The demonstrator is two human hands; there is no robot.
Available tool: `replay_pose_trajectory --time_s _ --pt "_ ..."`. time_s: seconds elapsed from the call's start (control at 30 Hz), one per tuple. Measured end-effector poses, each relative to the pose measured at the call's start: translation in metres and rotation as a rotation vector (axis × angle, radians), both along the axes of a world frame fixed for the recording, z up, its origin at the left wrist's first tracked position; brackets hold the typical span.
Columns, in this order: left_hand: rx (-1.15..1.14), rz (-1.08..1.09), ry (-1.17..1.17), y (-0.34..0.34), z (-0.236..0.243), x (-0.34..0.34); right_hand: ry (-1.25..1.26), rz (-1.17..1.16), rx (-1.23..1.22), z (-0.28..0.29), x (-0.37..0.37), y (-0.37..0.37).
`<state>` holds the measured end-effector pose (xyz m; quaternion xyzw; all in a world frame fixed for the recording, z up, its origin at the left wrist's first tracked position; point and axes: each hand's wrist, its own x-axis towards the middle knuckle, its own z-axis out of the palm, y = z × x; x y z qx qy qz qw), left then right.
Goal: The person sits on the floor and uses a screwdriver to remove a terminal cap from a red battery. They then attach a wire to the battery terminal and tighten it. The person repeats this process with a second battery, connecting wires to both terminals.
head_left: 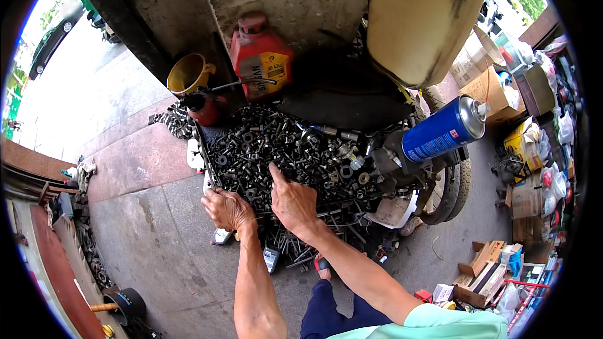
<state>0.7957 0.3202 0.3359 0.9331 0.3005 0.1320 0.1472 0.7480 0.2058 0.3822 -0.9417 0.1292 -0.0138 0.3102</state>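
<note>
A wide dark tray [210, 164] lies before me, heaped with loose bolts, nuts and washers [276, 150], most of them dark and greasy. My left hand [228, 209] is at the tray's near left corner, its fingers curled over the rim; the fingertips are partly hidden. To its right, my right hand [293, 203] hovers over the near edge of the heap. Its index finger stretches out toward the bolts, the other fingers bend loosely, and nothing shows in it.
Behind the tray stand a red oil jug [260, 56], a yellow funnel [188, 74] and a red oil can [204, 110]. A blue spray can [445, 128] stands at the right, above a wheel [461, 188]. Long bolts [295, 246] lie below the tray. Cardboard boxes [496, 94] crowd the right side.
</note>
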Motion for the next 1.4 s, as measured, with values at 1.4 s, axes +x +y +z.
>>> replay_pose_trajectory --time_s 1.4 --pt "0.020 -0.014 -0.009 0.002 -0.003 0.000 -0.089 -0.076 -0.018 0.021 -0.016 -0.039"
